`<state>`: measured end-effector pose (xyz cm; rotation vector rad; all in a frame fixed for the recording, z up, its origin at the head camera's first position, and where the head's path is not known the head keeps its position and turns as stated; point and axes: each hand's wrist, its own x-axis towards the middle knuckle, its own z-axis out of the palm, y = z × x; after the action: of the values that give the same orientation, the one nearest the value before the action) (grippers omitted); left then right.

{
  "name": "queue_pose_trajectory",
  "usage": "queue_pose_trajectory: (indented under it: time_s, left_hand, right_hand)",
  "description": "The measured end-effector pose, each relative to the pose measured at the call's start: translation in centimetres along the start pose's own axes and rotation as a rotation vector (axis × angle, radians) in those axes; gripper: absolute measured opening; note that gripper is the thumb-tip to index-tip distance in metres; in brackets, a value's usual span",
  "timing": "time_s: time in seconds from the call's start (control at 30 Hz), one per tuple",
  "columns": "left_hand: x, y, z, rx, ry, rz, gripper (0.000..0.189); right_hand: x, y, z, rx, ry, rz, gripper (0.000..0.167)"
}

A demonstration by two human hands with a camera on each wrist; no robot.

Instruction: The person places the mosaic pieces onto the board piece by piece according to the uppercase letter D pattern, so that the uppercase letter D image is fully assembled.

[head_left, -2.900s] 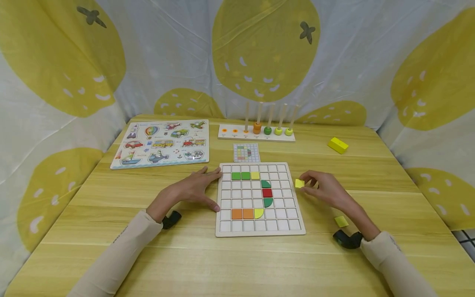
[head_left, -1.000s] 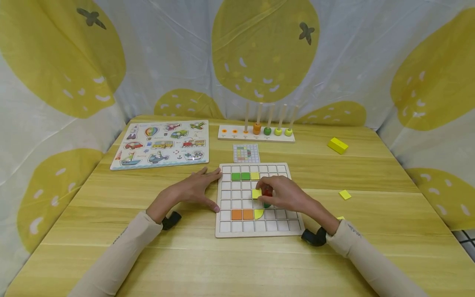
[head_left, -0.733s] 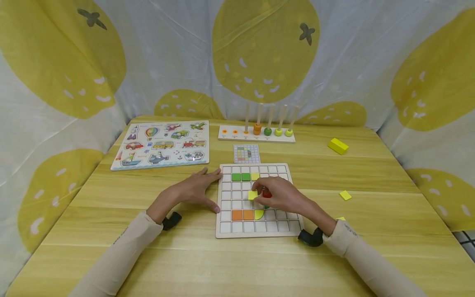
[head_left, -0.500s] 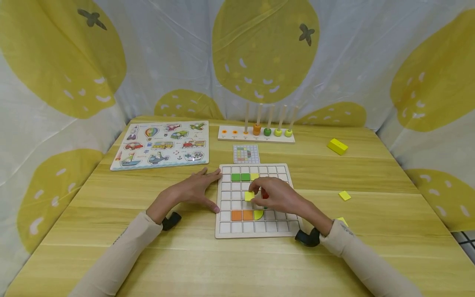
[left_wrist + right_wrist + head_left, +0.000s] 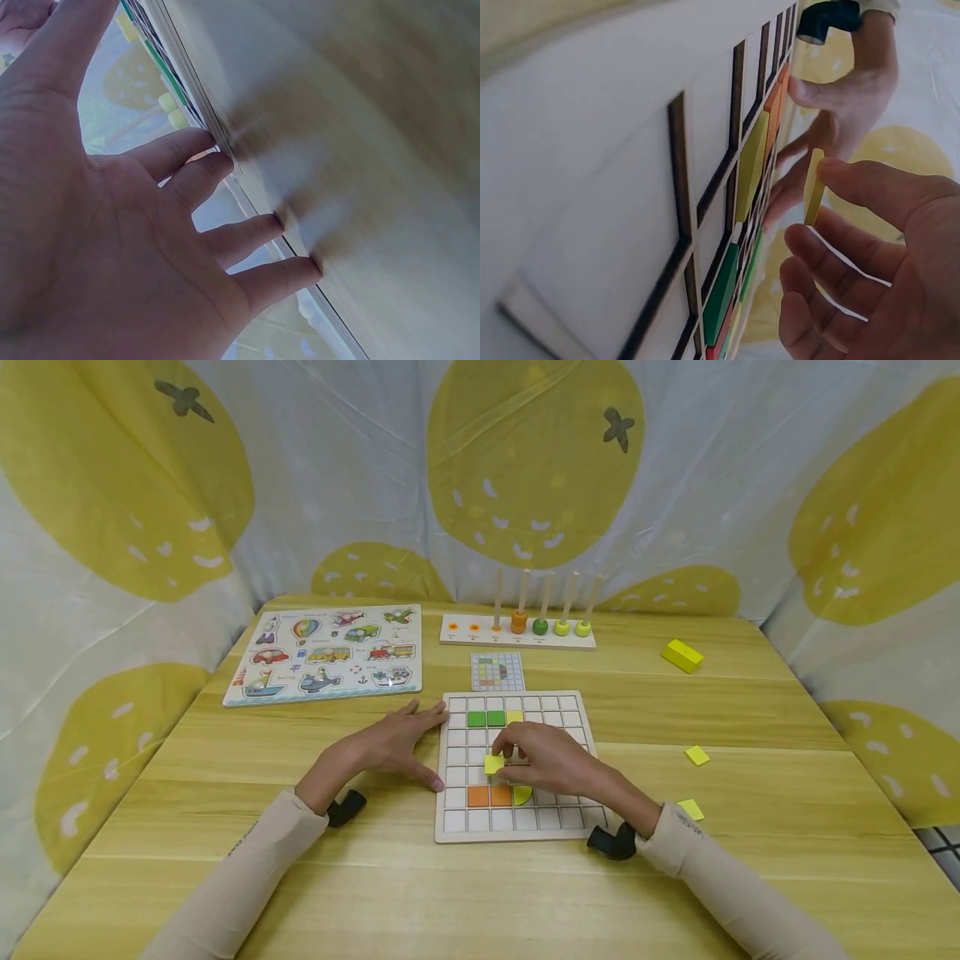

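Note:
My right hand [image 5: 551, 760] pinches a small yellow square tile [image 5: 493, 765] between thumb and fingertips, over the left-middle cells of a white grid board [image 5: 547, 820]. In the right wrist view the tile [image 5: 814, 187] is held on edge, apart from the board's face. My left hand [image 5: 386, 745] lies spread along the board's left edge, thumb at the lower side; the left wrist view has its fingertips [image 5: 315, 266] touching down by an edge. Set in the board are green squares [image 5: 486, 718], a yellow square [image 5: 514, 717], orange squares [image 5: 489, 796] and a yellow rounded piece [image 5: 522, 795]. The right hand hides other pieces.
Behind the board lies a pattern card [image 5: 497, 672], then a peg counting stand [image 5: 517, 631] with rings. A vehicle picture puzzle [image 5: 326, 653] lies back left. Rightward are two yellow square tiles [image 5: 697, 755] and a yellow block [image 5: 682, 656]. A fruit-print curtain [image 5: 337, 477] surrounds the table.
The right hand has carried its yellow tile from beside the board's right edge leftward over the grid, then slightly toward the front. The left hand has stayed at the board's left edge.

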<state>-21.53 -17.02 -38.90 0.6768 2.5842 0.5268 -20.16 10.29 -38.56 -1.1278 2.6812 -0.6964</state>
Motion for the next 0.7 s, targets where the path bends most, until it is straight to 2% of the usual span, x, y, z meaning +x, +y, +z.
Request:
queue_pose_trajectory:
  time_s: [0.2, 0.5, 0.7]
  left_hand:
    - [0.15, 0.00, -0.02, -0.001, -0.005, -0.003, 0.112]
    - [0.15, -0.44, 0.12, 0.012, 0.012, 0.010, 0.113]
    - [0.08, -0.13, 0.04, 0.005, 0.009, 0.013, 0.113]
  right_hand:
    - [0.03, -0.21, 0.05, 0.041, -0.015, 0.007, 0.025]
    - [0.42, -0.51, 0.36, 0.026, -0.027, 0.001, 0.022]
    - [0.45, -0.54, 0.48, 0.034, -0.039, 0.000, 0.019]
